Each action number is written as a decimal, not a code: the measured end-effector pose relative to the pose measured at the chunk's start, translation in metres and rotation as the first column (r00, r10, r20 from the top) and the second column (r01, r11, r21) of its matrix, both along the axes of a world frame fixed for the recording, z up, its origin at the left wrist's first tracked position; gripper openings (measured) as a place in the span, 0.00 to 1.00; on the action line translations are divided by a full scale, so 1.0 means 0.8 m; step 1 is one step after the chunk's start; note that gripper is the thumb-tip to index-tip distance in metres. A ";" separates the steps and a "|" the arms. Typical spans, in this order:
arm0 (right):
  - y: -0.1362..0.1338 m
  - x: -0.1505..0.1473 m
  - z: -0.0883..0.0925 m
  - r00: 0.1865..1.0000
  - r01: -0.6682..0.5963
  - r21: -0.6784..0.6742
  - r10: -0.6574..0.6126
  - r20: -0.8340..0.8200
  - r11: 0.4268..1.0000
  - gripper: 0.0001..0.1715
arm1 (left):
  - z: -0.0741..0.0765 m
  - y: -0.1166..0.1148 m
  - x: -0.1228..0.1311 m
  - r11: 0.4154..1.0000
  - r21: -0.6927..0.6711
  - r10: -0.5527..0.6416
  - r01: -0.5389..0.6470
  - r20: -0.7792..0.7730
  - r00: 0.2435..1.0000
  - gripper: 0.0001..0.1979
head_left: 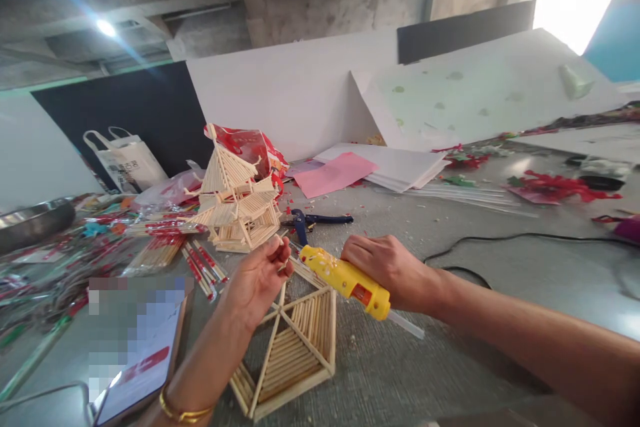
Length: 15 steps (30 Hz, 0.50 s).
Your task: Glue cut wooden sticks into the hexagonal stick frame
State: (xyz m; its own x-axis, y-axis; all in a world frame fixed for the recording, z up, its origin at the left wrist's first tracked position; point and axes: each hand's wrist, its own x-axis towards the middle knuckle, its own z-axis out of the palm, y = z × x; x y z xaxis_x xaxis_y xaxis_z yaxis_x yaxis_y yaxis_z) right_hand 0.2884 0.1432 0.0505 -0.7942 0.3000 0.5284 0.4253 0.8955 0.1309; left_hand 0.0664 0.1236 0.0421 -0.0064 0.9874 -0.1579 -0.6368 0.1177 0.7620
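My right hand is wrapped round a yellow hot glue gun, with a clear glue stick poking out of its back end. The gun's nozzle points left, close to the fingertips of my left hand. Those fingers are pinched together; whatever is between them is too small to make out. Below both hands lies a hexagonal frame of wooden sticks with spokes meeting at a hub. Some of its triangular sections are filled with rows of sticks, and my left hand and forearm hide part of it.
Beyond my hands stands a tiered stick pagoda, beside a dark blue-handled cutter. Wrapped stick bundles and a tablet lie left. Pink paper and white boards sit behind. A black cable crosses the right side.
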 end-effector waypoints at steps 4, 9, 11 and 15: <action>-0.001 -0.001 0.000 1.000 0.002 0.015 -0.003 0.027 1.000 0.08 | -0.002 -0.001 0.005 1.000 -0.002 0.021 -0.021 -0.018 1.000 0.09; -0.001 -0.002 0.000 0.999 0.003 0.042 -0.004 0.036 0.999 0.09 | 0.000 -0.002 0.009 0.999 -0.030 0.021 -0.020 0.020 1.000 0.09; -0.001 -0.002 0.000 0.999 0.013 0.038 -0.014 0.039 0.999 0.09 | 0.001 -0.003 0.010 1.000 -0.027 0.015 -0.014 0.029 0.999 0.10; -0.001 -0.002 0.001 0.999 0.007 0.034 -0.008 0.044 0.999 0.10 | 0.000 -0.004 0.010 1.000 -0.016 0.013 -0.012 0.032 0.999 0.08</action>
